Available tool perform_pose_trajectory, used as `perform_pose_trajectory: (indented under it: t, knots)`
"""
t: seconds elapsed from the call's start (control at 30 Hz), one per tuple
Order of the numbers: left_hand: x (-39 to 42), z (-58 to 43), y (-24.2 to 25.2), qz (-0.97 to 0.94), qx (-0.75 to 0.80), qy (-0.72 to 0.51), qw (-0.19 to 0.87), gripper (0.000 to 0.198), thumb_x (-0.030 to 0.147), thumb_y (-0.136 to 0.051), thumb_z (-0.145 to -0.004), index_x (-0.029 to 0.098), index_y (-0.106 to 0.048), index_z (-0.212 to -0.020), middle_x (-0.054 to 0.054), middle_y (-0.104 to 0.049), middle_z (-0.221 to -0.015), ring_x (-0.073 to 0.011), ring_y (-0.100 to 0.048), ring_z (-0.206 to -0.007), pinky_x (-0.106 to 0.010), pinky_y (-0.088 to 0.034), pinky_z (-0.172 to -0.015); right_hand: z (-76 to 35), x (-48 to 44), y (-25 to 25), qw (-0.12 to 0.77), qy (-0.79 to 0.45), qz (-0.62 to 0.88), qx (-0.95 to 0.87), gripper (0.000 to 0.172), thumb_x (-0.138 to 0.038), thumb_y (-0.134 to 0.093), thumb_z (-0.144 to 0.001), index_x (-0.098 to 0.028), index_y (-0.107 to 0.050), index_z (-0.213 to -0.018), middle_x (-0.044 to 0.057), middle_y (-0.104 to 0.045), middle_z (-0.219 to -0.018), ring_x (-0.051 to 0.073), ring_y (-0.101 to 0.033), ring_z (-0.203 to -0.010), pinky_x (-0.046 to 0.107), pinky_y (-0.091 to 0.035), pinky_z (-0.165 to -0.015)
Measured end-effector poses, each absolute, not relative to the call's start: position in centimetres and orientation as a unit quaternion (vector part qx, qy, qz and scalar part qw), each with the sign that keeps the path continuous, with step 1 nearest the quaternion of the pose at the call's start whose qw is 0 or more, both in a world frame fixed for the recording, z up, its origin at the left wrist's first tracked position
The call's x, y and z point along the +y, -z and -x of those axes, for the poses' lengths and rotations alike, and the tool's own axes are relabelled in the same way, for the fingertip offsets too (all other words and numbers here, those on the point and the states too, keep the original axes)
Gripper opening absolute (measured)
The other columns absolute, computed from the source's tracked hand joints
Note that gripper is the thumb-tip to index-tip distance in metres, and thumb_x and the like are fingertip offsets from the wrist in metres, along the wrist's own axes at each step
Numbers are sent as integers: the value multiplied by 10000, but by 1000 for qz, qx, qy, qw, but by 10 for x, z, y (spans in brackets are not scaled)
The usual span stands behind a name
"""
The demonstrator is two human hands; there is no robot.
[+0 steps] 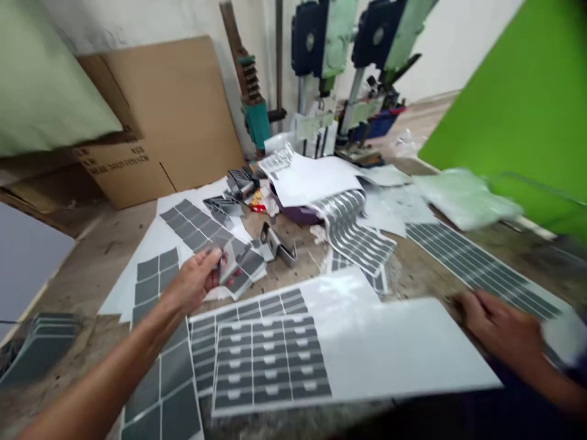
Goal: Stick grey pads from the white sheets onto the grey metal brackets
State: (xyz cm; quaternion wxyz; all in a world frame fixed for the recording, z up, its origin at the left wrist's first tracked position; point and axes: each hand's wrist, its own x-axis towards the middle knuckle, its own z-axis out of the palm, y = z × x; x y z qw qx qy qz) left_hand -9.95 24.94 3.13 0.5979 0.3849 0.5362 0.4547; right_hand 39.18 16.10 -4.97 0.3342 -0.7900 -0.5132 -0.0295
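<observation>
My left hand (195,281) reaches forward over the bench, its fingers closed on the edge of a small sheet of grey stickers (241,266). A large white sheet printed with a grid of grey stickers (275,360) lies in front of me. My right hand (498,327), blurred by motion, rests at the right edge of that sheet, fingers curled down on the table; nothing shows in it.
More grey sticker sheets lie at the left (158,391), centre (355,229) and right (477,266). A metal clip (277,244) sits mid-bench. Cardboard (160,116) leans on the wall; press machines (342,67) stand behind. A green panel (523,104) is at the right.
</observation>
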Motion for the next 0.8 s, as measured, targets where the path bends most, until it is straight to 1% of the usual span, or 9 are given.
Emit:
perform_pose_trajectory:
  t: [0.03,0.07,0.13,0.27,0.33,0.4,0.5,0.63,0.8]
  knots:
    - [218,86,-23,-354,527,-449,629,321,341,-810,-700,148,-569,-785,-1,-634,-659,-237,-728,-631,-261,-582,-481,-396,160,51,302,0,788,-537,386,-133,-598,-865,-228,-490,-507,50,-562,-561,171,-554,-551,306,-351,-538]
    - [189,74,-15,-327,522,-448,648,331,322,-826,-683,153,-581,-829,-2,-655,-688,-247,-734,-639,-255,-576,-457,-400,160,51,290,-18,784,-549,360,-109,-631,-803,-234,-479,-502,43,-546,-526,177,-530,-518,316,-320,-535]
    - [143,54,-6,-285,517,-457,665,337,289,-827,-688,155,-590,-886,-17,-694,-770,-268,-746,-691,-259,-587,-465,-405,161,44,284,-45,772,-567,232,-139,-655,-757,-236,-548,-575,29,-573,-531,176,-513,-496,310,-323,-541]
    - [94,38,-2,-236,499,-508,661,270,233,-771,-757,134,-595,-937,-83,-736,-961,-288,-752,-783,-277,-624,-535,-385,150,14,343,-28,734,-585,137,-227,-489,-864,-194,-597,-789,38,-606,-605,182,-554,-564,300,-391,-604]
    - [90,34,-1,-222,470,-538,663,204,220,-737,-792,128,-582,-889,-107,-745,-943,-296,-750,-822,-268,-628,-568,-351,137,6,361,-47,693,-623,160,-245,-465,-882,-181,-610,-862,36,-631,-654,175,-583,-595,280,-425,-620]
    - [98,26,3,-217,432,-567,667,182,222,-714,-817,133,-557,-843,-117,-749,-903,-295,-750,-829,-274,-630,-597,-306,125,7,356,-91,641,-674,178,-250,-464,-893,-192,-623,-838,6,-636,-629,154,-582,-542,252,-444,-583]
    - [121,6,20,-225,393,-602,658,206,270,-704,-833,149,-539,-861,-91,-746,-886,-276,-751,-816,-318,-634,-640,-234,117,19,335,-128,575,-735,118,-194,-531,-869,-216,-645,-845,-20,-663,-673,138,-611,-575,225,-468,-600]
    - [144,-16,45,-227,369,-645,630,272,370,-707,-827,182,-538,-929,-34,-728,-887,-241,-743,-871,-364,-618,-755,-175,124,39,309,-108,569,-754,171,-130,-586,-846,-202,-629,-995,45,-666,-864,188,-638,-740,278,-483,-696]
    - [148,-18,61,-215,352,-683,603,348,460,-708,-806,202,-542,-970,-49,-706,-1048,-242,-731,-934,-387,-593,-816,-165,132,56,273,-77,606,-744,103,-170,-622,-861,-193,-617,-962,78,-603,-922,214,-602,-791,297,-464,-709]
